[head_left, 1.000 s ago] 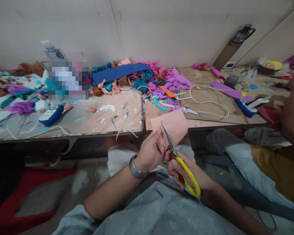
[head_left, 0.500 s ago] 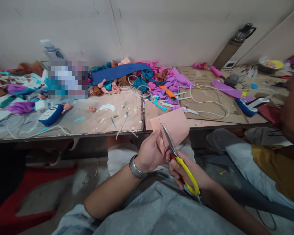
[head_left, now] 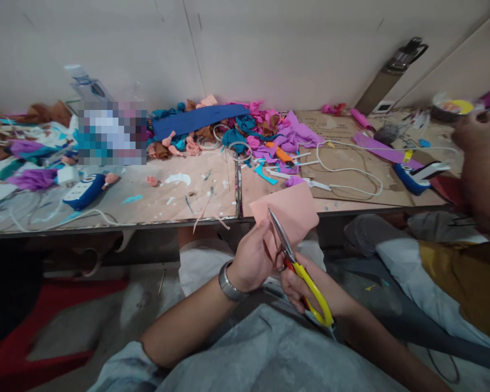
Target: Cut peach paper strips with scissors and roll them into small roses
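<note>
My left hand (head_left: 251,260), with a metal watch on its wrist, pinches the lower left edge of a pale pink sheet (head_left: 294,209) held up just in front of the table edge. In my right hand (head_left: 300,283) are scissors (head_left: 298,267) with yellow and red handles, fingers through the loops. Their blades point up and left into the sheet, partway along a cut. Both hands sit close together over my lap.
The low wooden table (head_left: 159,198) carries heaps of purple, pink, teal and brown scraps (head_left: 269,133), a blue strip (head_left: 196,121), white cables (head_left: 351,174) and blue power strips (head_left: 84,190). Another person's arm (head_left: 479,163) reaches over the table at the right. A red stool (head_left: 24,337) is at the lower left.
The scissors and pink sheet have stayed almost in place, the blades edging slightly further into the sheet. The other person's hand at the right has moved out over the table.
</note>
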Tool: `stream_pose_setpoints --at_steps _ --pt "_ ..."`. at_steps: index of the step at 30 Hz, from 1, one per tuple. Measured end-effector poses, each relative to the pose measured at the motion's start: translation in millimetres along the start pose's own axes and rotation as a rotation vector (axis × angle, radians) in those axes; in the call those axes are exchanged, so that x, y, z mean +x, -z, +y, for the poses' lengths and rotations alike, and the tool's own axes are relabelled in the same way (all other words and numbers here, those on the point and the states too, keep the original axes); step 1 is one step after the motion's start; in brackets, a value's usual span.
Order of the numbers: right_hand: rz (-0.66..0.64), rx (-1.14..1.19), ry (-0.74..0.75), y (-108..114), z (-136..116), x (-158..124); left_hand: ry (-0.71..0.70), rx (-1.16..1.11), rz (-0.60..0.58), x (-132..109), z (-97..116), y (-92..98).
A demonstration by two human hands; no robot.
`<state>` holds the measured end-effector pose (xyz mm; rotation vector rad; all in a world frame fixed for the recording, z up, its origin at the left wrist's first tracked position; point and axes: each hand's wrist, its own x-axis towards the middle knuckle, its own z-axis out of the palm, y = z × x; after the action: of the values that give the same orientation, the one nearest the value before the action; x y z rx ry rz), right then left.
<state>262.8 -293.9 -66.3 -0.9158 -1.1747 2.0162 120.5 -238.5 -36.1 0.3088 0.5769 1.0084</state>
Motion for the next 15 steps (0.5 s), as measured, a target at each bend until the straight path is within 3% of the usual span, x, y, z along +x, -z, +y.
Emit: stream_pose_setpoints --at_steps 3,10,15 --pt "-0.002 -0.019 -0.008 -0.6 -3.2 -2.1 -0.008 0.029 -0.037 0.8 -3.4 3.3" --pt "0.027 -0.025 -0.041 -1.7 -4.0 -5.2 -0.019 0.021 -0.006 2.0 -6.8 7.9" --pt "0.017 -0.047 -0.032 -1.1 -2.7 -4.7 -0.021 0.009 -0.072 0.6 -2.0 7.0"
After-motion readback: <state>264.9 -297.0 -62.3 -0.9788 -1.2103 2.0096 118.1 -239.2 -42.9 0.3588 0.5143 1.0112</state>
